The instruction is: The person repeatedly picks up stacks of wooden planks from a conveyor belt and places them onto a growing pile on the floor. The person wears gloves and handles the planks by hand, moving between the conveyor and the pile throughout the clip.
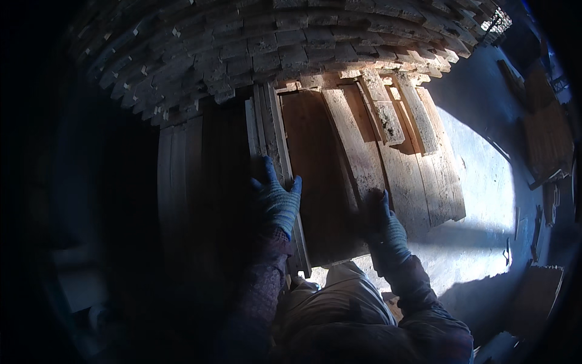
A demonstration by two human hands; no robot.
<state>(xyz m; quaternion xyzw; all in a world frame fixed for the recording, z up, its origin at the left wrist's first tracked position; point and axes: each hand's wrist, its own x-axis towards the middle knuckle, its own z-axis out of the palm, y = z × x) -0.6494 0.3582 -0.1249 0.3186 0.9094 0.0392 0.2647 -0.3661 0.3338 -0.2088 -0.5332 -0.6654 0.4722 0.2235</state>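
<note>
My left hand (pixel 277 203), in a blue-grey knitted glove, lies over a bundle of narrow wooden strips (pixel 276 139), its fingers and thumb spread. To the right, my right hand (pixel 388 233), in a matching glove, rests at the near part of a long pale plank (pixel 351 139). One of its digits stretches forward; the others are partly lost in dark shadow. Between the hands is a smooth reddish-brown board (pixel 309 133). Wider rough planks (pixel 418 182) lie side by side at the right, with short boards (pixel 388 121) on top of them.
A tall stack of cut boards (pixel 273 42) rises at the far side, its ends jutting unevenly. Pale planks (pixel 179 164) lie in shadow at the left. Sunlight falls on the floor (pixel 485 188) at the right, where brown sheets (pixel 536 297) and wood scraps lie.
</note>
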